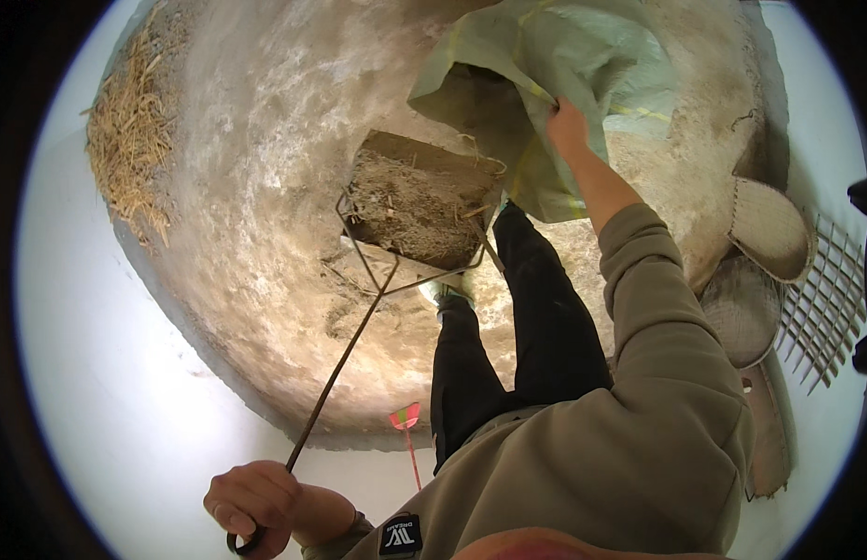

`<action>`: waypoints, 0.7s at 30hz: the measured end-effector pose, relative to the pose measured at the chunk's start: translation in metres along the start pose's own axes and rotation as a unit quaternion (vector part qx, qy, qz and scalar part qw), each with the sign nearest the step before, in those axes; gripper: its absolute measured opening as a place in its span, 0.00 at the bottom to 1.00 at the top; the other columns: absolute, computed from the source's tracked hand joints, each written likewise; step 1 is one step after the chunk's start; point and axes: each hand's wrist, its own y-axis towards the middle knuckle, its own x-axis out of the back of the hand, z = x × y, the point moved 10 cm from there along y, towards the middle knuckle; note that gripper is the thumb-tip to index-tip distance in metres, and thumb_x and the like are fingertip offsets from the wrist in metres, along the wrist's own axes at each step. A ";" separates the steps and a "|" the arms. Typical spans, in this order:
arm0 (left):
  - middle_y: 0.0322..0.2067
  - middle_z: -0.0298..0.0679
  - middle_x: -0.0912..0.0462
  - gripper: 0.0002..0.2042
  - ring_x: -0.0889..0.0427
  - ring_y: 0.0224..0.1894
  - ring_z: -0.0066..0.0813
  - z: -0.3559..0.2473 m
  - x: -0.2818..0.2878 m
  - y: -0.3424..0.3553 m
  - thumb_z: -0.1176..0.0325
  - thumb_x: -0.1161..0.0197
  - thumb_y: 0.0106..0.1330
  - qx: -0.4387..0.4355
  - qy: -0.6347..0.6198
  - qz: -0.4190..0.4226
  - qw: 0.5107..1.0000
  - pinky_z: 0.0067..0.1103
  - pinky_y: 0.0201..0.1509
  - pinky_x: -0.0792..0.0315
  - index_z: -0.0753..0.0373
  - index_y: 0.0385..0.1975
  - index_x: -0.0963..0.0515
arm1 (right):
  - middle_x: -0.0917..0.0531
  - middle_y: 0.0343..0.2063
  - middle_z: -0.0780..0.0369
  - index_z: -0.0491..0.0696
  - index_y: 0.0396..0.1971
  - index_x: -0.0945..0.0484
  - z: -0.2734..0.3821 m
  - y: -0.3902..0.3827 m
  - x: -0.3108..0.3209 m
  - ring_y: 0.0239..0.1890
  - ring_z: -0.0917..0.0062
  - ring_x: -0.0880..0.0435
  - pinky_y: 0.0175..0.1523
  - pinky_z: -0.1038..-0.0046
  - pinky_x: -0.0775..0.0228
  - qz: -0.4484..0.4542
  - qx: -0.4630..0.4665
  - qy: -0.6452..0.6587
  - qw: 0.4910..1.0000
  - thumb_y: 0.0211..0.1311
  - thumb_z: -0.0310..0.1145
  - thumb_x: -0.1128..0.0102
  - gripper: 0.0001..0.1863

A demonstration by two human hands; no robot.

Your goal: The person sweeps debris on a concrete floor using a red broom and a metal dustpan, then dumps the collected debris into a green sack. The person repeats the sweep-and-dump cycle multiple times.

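Observation:
My left hand (254, 502), low at the left, is closed round the looped end of a long metal rod. That rod is the handle of a dustpan (410, 149) with a bent wire frame. Brown dirt mixed with bits of straw (415, 207) fills the pan, which is just above or on the floor before my feet. Up and to the right, my right hand (569, 129) grips the rim of a pale green woven sack (597, 56). The sack's dark mouth gapes toward the dustpan, close to its far right corner. What lies inside the sack is hidden.
Loose straw (135, 131) is heaped along the wall at the far left. A red broom or small dustpan (405, 417) stands behind my legs. Woven baskets (769, 229) and a lattice rack (825, 299) lean at the right wall. The earthen floor (265, 187) is stained.

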 end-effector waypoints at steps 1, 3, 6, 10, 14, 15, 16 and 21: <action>0.10 0.29 0.31 0.21 0.38 0.06 0.16 0.005 -0.009 0.012 0.56 0.30 0.62 0.008 -0.003 0.011 1.000 0.15 0.09 0.44 0.69 0.41 0.27 | 0.16 0.38 0.50 0.46 0.42 0.19 0.014 0.007 0.020 0.42 0.50 0.18 0.46 0.52 0.27 -0.021 0.037 0.011 0.999 0.66 0.35 0.44 0.11; 0.11 0.31 0.30 0.18 0.36 0.06 0.20 0.016 -0.029 0.030 0.57 0.33 0.63 0.024 0.015 0.012 1.000 0.18 0.10 0.40 0.67 0.35 0.28 | 0.16 0.36 0.50 0.46 0.42 0.18 0.046 0.019 0.063 0.41 0.51 0.18 0.44 0.52 0.27 -0.058 0.116 0.017 0.991 0.66 0.35 0.43 0.10; 0.11 0.36 0.30 0.14 0.32 0.08 0.29 0.022 -0.046 0.054 0.61 0.44 0.60 0.009 0.132 -0.043 0.990 0.23 0.11 0.35 0.66 0.20 0.30 | 0.15 0.34 0.53 0.49 0.42 0.18 0.096 0.033 0.118 0.40 0.53 0.17 0.44 0.53 0.25 -0.088 0.217 0.001 0.972 0.66 0.37 0.42 0.11; 0.09 0.33 0.35 0.17 0.34 0.09 0.26 0.068 -0.093 0.085 0.56 0.42 0.64 0.071 0.130 0.002 0.989 0.22 0.13 0.37 0.68 0.28 0.30 | 0.14 0.37 0.56 0.53 0.45 0.17 0.145 0.062 0.156 0.42 0.56 0.16 0.45 0.54 0.23 -0.049 0.253 -0.028 0.966 0.66 0.40 0.42 0.13; 0.09 0.28 0.41 0.25 0.43 0.07 0.20 0.141 -0.130 0.130 0.56 0.46 0.69 0.150 -0.030 0.074 0.985 0.21 0.12 0.48 0.76 0.52 0.35 | 0.14 0.40 0.56 0.50 0.47 0.17 0.170 0.082 0.165 0.41 0.57 0.16 0.46 0.56 0.23 0.003 0.241 -0.001 0.971 0.65 0.44 0.39 0.17; 0.09 0.29 0.42 0.28 0.44 0.08 0.20 0.152 -0.140 0.142 0.56 0.48 0.71 0.140 -0.040 0.106 0.984 0.21 0.13 0.49 0.78 0.58 0.37 | 0.14 0.39 0.55 0.49 0.47 0.18 0.169 0.084 0.167 0.41 0.58 0.15 0.46 0.57 0.23 0.013 0.240 0.025 0.970 0.64 0.45 0.38 0.18; 0.09 0.28 0.41 0.28 0.43 0.08 0.19 0.166 -0.145 0.154 0.56 0.49 0.72 0.141 -0.055 0.107 0.983 0.21 0.13 0.49 0.78 0.59 0.38 | 0.14 0.39 0.55 0.49 0.48 0.18 0.163 0.085 0.167 0.41 0.59 0.15 0.47 0.58 0.23 0.029 0.235 0.052 0.970 0.64 0.46 0.37 0.19; 0.09 0.27 0.41 0.34 0.44 0.10 0.15 0.212 -0.159 0.188 0.52 0.42 0.74 0.151 -0.088 0.073 0.982 0.21 0.17 0.52 0.83 0.60 0.37 | 0.16 0.40 0.54 0.48 0.54 0.23 0.062 0.064 0.153 0.44 0.61 0.16 0.49 0.61 0.24 0.163 0.131 0.143 0.968 0.51 0.52 0.25 0.34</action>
